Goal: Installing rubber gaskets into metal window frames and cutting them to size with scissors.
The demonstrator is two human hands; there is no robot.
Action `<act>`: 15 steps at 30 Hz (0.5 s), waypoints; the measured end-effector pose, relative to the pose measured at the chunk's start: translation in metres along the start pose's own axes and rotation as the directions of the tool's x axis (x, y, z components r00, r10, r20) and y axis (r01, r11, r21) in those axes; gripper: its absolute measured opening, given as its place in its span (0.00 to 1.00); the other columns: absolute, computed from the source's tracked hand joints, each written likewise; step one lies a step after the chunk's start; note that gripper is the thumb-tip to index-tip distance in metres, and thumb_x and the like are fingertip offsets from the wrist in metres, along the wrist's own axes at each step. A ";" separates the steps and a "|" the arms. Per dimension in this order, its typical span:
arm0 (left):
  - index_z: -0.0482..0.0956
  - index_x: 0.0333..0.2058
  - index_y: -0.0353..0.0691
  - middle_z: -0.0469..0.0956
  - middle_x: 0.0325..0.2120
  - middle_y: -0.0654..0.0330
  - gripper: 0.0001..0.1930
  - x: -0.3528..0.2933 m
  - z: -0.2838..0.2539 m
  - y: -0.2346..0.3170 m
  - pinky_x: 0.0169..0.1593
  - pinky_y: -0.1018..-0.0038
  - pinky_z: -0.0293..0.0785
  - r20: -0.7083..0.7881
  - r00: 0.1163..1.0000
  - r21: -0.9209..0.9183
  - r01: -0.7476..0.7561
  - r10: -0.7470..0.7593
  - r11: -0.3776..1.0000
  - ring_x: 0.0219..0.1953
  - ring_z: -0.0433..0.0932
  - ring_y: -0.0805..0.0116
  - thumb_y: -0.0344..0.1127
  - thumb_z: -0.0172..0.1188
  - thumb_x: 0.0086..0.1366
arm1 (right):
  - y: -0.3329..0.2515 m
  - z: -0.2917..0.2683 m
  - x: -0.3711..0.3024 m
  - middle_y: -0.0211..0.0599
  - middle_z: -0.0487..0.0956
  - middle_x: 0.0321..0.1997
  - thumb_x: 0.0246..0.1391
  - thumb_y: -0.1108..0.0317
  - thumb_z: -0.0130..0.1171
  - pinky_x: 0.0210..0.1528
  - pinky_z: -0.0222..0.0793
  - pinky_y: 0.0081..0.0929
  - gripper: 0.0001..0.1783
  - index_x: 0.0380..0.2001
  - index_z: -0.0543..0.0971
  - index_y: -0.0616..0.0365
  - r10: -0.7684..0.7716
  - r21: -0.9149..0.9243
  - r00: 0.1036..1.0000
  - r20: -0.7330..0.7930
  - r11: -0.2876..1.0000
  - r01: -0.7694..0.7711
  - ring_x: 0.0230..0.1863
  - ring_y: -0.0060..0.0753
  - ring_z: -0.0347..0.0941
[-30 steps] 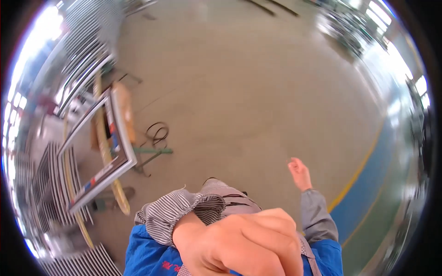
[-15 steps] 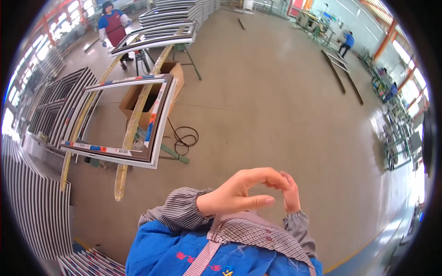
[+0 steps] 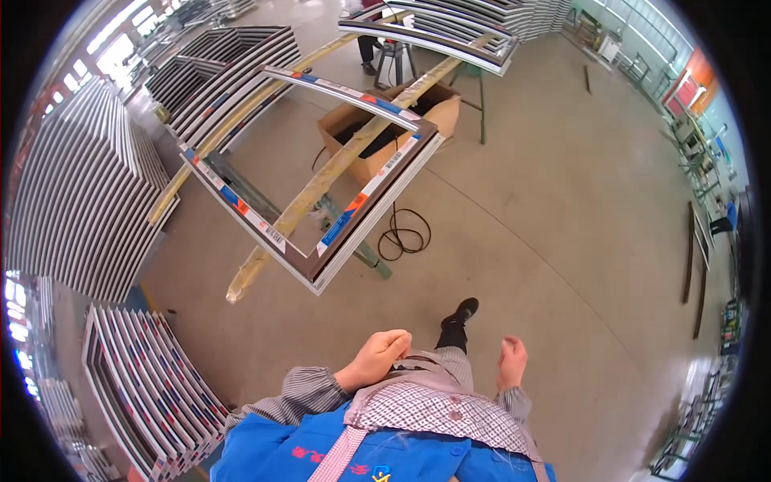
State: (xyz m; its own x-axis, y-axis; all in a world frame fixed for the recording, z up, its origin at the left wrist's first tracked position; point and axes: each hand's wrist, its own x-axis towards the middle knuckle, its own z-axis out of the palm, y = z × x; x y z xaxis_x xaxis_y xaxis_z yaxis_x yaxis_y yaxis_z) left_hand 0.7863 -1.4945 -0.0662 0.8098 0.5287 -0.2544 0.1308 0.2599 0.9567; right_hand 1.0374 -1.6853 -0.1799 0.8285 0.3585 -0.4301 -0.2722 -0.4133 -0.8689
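Note:
My left hand is in front of my apron at waist height, its fingers curled in with nothing visible in them. Off to the right, apart from it, my right hand hangs beside the apron with its fingers bent inward, and no object shows there either. Ahead and to the left lies a rectangular window frame, brown and white with colourful stickers. It rests across two long yellow-wrapped bars. Neither hand touches it.
Under the bars are an open cardboard box and a looped black cable on the floor. Stacked frames stand at left, with more frames nearer. Another frame lies farther along the bars; a co-worker's leg shows beyond.
My hands, raised and close together before, have come down and apart, and the left fingers have curled in. The view has turned left, and the framed work stand appears nearer the middle. My foot now shows.

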 end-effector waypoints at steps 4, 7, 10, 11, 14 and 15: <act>0.66 0.21 0.36 0.62 0.18 0.68 0.16 0.060 0.007 0.016 0.27 0.83 0.57 -0.100 0.995 -0.052 -0.037 0.031 0.998 0.22 0.58 0.81 0.37 0.43 0.68 | -0.082 0.038 0.092 0.19 0.63 0.18 0.51 0.72 0.51 0.17 0.48 0.13 0.09 0.37 0.72 0.60 -0.116 0.105 0.979 0.169 0.990 0.099 0.16 0.11 0.54; 0.66 0.22 0.37 0.61 0.17 0.69 0.15 0.113 0.016 0.041 0.25 0.84 0.54 -0.269 0.962 -0.075 -0.075 0.052 0.994 0.21 0.56 0.82 0.37 0.42 0.68 | -0.134 0.061 0.164 0.18 0.63 0.19 0.50 0.73 0.50 0.17 0.47 0.12 0.09 0.37 0.72 0.60 -0.187 0.105 0.943 0.277 0.981 0.164 0.17 0.10 0.54; 0.66 0.23 0.38 0.61 0.16 0.70 0.15 0.165 0.019 0.065 0.23 0.83 0.52 -0.428 0.904 -0.210 -0.105 0.005 0.972 0.20 0.54 0.83 0.37 0.43 0.68 | -0.187 0.089 0.227 0.17 0.64 0.20 0.49 0.75 0.49 0.18 0.47 0.12 0.10 0.37 0.72 0.60 -0.264 0.076 0.886 0.382 0.964 0.255 0.18 0.09 0.54; 0.66 0.23 0.38 0.61 0.15 0.69 0.15 0.182 0.018 0.070 0.23 0.83 0.51 -0.468 0.883 -0.210 -0.140 0.026 0.968 0.19 0.54 0.83 0.37 0.42 0.68 | -0.206 0.102 0.246 0.17 0.64 0.21 0.48 0.75 0.48 0.19 0.47 0.11 0.11 0.37 0.72 0.60 -0.307 0.076 0.851 0.426 0.949 0.305 0.19 0.08 0.54; 0.66 0.23 0.39 0.61 0.15 0.69 0.15 0.218 0.011 0.083 0.23 0.83 0.50 -0.552 0.830 -0.170 -0.205 0.080 0.964 0.19 0.53 0.83 0.38 0.42 0.68 | -0.255 0.137 0.285 0.18 0.64 0.21 0.47 0.76 0.47 0.21 0.49 0.11 0.12 0.38 0.72 0.61 -0.339 0.085 0.825 0.452 0.937 0.338 0.21 0.09 0.55; 0.66 0.23 0.39 0.61 0.15 0.69 0.15 0.228 0.005 0.085 0.24 0.83 0.50 -0.591 0.797 -0.118 -0.241 0.127 0.963 0.19 0.54 0.82 0.38 0.42 0.68 | -0.267 0.148 0.298 0.18 0.64 0.21 0.47 0.76 0.47 0.21 0.49 0.11 0.12 0.38 0.72 0.61 -0.334 0.078 0.819 0.467 0.938 0.337 0.21 0.09 0.55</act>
State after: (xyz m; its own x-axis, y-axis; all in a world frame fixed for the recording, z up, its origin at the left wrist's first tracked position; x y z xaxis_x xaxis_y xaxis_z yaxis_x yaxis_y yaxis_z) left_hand 0.9847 -1.3565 -0.0423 0.3242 0.9316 -0.1643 -0.1366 0.2180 0.9663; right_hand 1.2846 -1.3440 -0.1122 0.5408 0.8224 -0.1766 -0.0141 -0.2011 -0.9795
